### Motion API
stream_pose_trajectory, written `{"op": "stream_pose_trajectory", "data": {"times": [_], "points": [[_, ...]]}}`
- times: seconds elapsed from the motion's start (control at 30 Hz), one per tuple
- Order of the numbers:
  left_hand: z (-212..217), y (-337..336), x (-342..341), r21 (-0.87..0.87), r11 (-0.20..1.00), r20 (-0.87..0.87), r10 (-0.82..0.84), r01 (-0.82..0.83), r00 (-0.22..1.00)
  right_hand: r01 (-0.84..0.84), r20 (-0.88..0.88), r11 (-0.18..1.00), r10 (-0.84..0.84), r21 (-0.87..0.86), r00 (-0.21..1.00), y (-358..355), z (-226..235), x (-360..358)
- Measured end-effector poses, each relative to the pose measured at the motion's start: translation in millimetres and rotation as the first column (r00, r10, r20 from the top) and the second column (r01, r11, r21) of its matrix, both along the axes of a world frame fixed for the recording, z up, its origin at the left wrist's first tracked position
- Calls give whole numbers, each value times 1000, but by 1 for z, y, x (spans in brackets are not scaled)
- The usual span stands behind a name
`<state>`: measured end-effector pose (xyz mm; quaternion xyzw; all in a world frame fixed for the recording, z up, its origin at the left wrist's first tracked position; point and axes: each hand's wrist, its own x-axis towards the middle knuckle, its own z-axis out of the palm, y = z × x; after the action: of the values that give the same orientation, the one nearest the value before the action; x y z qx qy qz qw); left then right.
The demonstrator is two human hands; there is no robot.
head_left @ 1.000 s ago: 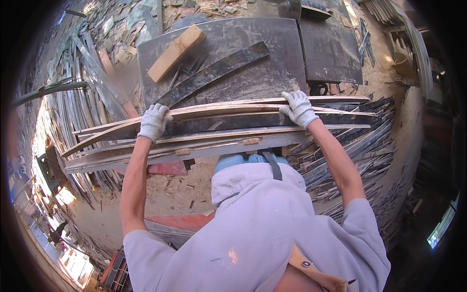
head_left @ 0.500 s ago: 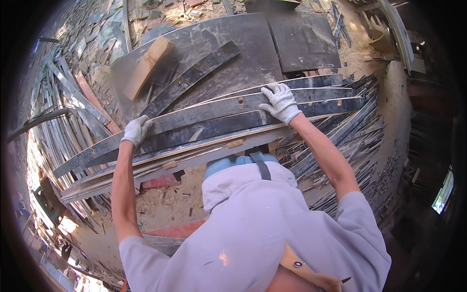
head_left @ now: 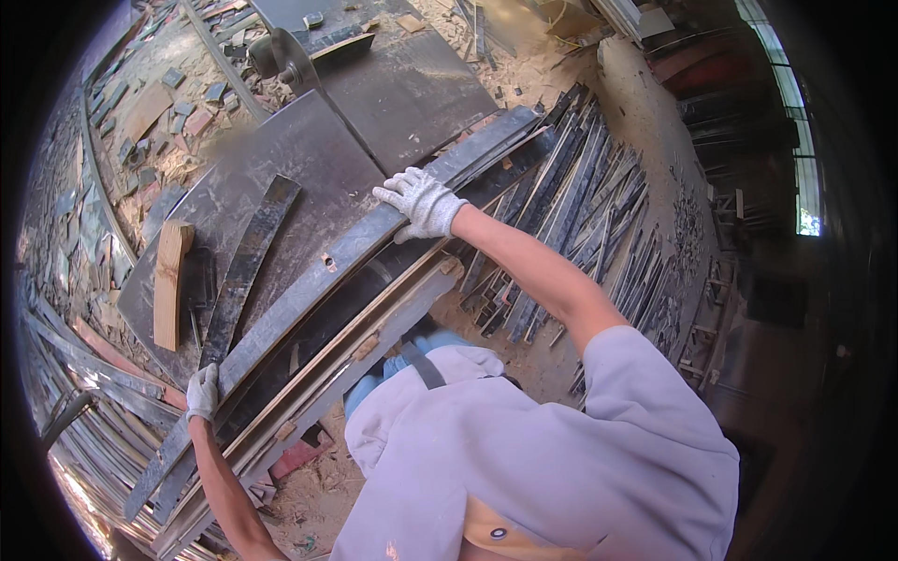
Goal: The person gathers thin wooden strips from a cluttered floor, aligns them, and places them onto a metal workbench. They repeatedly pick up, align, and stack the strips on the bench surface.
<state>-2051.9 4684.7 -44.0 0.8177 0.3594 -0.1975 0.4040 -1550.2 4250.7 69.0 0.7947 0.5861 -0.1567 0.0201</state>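
A long dark plywood strip (head_left: 327, 265) lies diagonally across the near side of a dark tabletop (head_left: 323, 136). My left hand (head_left: 202, 391), in a light grey glove, is closed around the strip's edge near its lower left end. My right hand (head_left: 421, 203), gloved alike, grips it toward the far right, with the fingers over the far edge and the thumb on the near side. Against my body, below this strip, run more long boards (head_left: 365, 348) with pale raw edges.
On the tabletop lie a pale wooden block (head_left: 171, 285) and a shorter dark curved strip (head_left: 251, 257). A dark machine part (head_left: 281, 58) stands at its far side. Stacked strips (head_left: 580, 215) fill the floor at right, with more curved strips (head_left: 89, 374) at left. Offcuts (head_left: 140, 122) litter the ground beyond.
My view has swung to the right, so the tabletop and boards now run diagonally. The strips' right ends, fanned apart before, lie closer together. My right hand's fingers have closed more over the strip.
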Motion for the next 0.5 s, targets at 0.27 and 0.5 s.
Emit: {"op": "stream_pose_trajectory", "data": {"times": [0.27, 0.5], "points": [[39, -5, 30, 120, 980, -162, -138, 158, 977, 30, 17, 959, -26, -282, 1000, 13, -30, 8], [75, -34, 9, 168, 949, 63, -282, 268, 957, 42, -5, 985, -43, -170, 999, 13, -52, 5]]}}
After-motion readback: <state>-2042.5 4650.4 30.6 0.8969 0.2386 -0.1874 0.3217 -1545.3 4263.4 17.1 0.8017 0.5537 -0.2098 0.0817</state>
